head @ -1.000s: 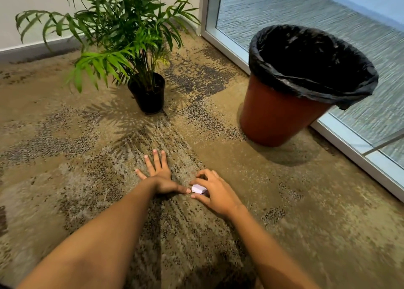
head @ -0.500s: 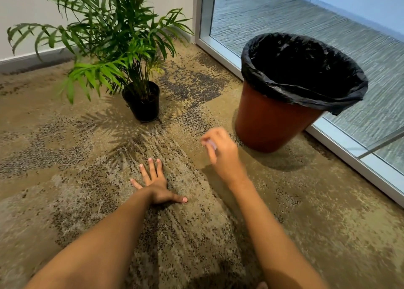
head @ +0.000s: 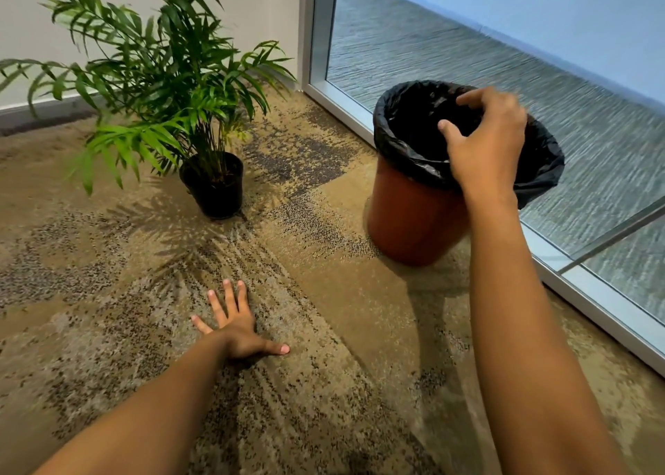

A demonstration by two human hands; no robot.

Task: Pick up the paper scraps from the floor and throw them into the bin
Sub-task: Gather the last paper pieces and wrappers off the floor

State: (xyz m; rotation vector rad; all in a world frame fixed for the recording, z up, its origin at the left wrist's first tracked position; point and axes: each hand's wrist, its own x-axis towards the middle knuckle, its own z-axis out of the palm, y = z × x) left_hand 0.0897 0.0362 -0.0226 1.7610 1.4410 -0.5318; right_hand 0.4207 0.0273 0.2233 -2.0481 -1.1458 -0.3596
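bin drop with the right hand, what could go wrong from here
The right hand hangs over the near side of the bin, not its middle, so a light scrap could catch the folded black liner and fall outside. No scrap shows under the spread fingers, so it may already have dropped unseen. The left hand props on the carpet; leaning further could unbalance the person.

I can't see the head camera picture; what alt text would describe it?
A person's right hand hovers, fingers spread, over a terracotta-coloured bin lined with a black plastic bag. Their left hand rests flat on patterned brown carpet, near a green potted palm.
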